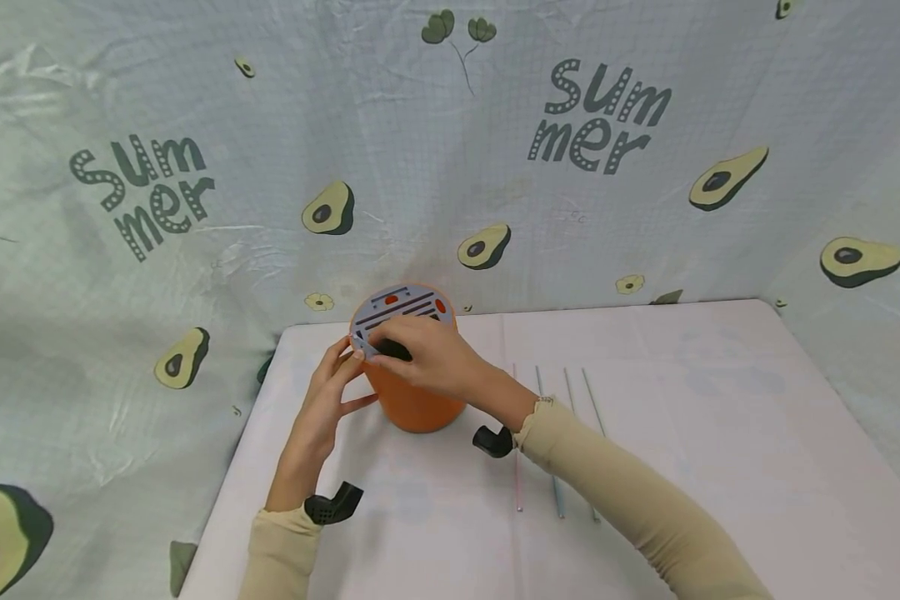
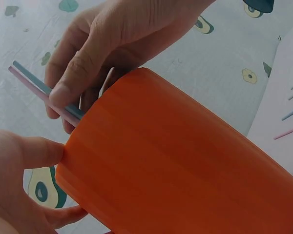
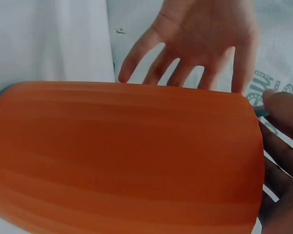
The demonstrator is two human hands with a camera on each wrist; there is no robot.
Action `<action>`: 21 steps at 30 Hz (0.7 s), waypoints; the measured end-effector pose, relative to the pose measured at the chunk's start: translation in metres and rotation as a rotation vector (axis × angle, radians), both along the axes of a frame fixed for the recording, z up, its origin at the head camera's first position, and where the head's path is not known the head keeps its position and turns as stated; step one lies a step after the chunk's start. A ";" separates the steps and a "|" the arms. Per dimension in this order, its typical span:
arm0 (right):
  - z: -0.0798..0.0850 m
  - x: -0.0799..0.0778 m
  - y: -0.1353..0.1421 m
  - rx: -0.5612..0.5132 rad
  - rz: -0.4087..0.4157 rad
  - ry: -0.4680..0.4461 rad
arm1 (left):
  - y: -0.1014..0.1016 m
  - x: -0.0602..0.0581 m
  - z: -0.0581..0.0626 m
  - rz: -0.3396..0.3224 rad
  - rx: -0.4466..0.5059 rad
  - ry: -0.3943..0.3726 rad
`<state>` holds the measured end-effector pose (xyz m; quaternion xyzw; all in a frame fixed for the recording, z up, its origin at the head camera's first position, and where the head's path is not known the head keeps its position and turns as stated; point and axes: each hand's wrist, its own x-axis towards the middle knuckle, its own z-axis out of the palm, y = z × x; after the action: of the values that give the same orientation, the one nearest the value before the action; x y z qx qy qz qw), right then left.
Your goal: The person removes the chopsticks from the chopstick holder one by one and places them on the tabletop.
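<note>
An orange round container [image 1: 420,410] stands upright near the back of the table, with a grey slotted lid [image 1: 397,309] on top. My left hand [image 1: 327,398] touches its left side and rim, the fingers spread in the right wrist view. At the lid's left edge, my right hand [image 1: 437,357] pinches a thin blue stick [image 2: 27,71] between thumb and fingers. A thin pink stick [image 2: 24,82] lies alongside it; whether the hand grips that one too I cannot tell. The lower parts of both sticks are hidden behind the rim.
Several thin sticks lie side by side to the right of the container, among them a pink stick [image 1: 518,475] and a blue stick [image 1: 557,492]; my right forearm crosses above them. Behind the white table [image 1: 720,433] hangs an avocado-print cloth [image 1: 405,150].
</note>
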<state>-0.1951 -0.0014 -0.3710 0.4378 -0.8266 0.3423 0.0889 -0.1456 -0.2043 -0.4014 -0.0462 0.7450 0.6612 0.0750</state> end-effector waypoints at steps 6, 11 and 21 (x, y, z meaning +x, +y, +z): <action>-0.001 0.003 -0.001 0.027 -0.029 -0.007 | 0.002 -0.001 -0.001 -0.005 -0.010 0.011; -0.005 0.001 0.000 0.008 -0.033 -0.028 | 0.002 0.000 -0.001 0.000 -0.012 0.013; -0.010 0.000 0.001 -0.052 -0.038 -0.009 | 0.001 0.000 -0.002 0.004 0.003 0.017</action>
<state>-0.1950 0.0000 -0.3810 0.4180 -0.8261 0.3637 0.1031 -0.1451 -0.2034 -0.4033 -0.0418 0.7446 0.6628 0.0676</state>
